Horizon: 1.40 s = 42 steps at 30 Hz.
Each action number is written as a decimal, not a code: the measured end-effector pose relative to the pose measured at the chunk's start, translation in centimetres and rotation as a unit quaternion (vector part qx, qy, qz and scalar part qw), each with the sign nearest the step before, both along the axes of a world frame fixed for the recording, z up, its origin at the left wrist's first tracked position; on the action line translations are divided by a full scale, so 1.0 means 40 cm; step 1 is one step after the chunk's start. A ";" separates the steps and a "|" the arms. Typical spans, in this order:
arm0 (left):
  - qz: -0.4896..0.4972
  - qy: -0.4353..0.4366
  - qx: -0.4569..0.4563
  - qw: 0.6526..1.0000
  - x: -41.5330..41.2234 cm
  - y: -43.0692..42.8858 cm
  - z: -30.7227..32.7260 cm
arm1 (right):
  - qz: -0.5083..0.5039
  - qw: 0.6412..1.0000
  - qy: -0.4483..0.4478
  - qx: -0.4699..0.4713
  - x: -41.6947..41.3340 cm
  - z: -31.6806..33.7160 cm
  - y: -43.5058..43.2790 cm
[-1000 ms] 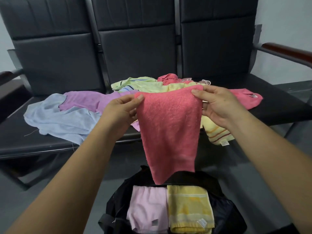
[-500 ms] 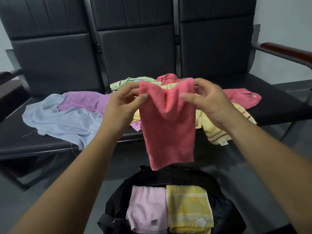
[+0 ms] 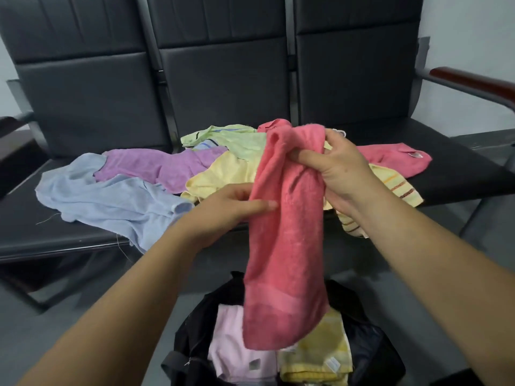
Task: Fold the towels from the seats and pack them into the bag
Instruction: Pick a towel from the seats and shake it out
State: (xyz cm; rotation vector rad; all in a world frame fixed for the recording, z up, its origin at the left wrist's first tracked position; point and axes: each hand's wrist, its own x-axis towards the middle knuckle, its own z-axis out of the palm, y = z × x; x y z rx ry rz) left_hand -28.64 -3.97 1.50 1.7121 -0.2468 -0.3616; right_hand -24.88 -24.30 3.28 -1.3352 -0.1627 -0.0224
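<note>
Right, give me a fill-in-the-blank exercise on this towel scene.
1. The right hand grips the coral towel, which hangs over the open black ____.
2. Packed inside lie a folded yellow towel and a folded towel coloured pale ____.
3. On the seat, the cloth left of the purple towel is light ____.
Missing words: bag; pink; blue.

Loose towels (image 3: 156, 174) on seats (image 3: 459, 179); bag (image 3: 370, 346) in front, two folded towels (image 3: 239, 355) inside.
</note>
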 end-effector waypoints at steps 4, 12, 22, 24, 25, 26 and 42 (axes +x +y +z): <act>0.032 0.091 -0.213 0.972 0.000 -0.030 0.007 | 0.023 0.991 0.106 0.081 0.014 -0.005 -0.025; 0.162 0.169 -0.346 0.909 0.018 -0.032 0.024 | 0.094 0.948 0.252 0.171 0.041 -0.064 -0.088; 0.229 0.097 -0.234 0.940 0.042 0.002 0.031 | 0.223 0.962 0.155 -0.004 0.036 -0.077 -0.073; 0.230 0.027 -0.162 0.959 0.048 0.020 0.032 | 0.171 0.977 0.128 0.022 0.038 -0.076 -0.071; 0.230 0.013 -0.142 0.963 0.049 0.025 0.032 | 0.155 0.980 0.117 0.031 0.036 -0.074 -0.070; 0.237 0.012 -0.133 0.962 0.049 0.027 0.029 | 0.144 0.983 0.112 0.039 0.030 -0.070 -0.066; 0.126 0.074 -0.171 0.974 0.013 -0.027 -0.013 | 0.090 0.967 0.179 0.156 0.020 -0.020 -0.078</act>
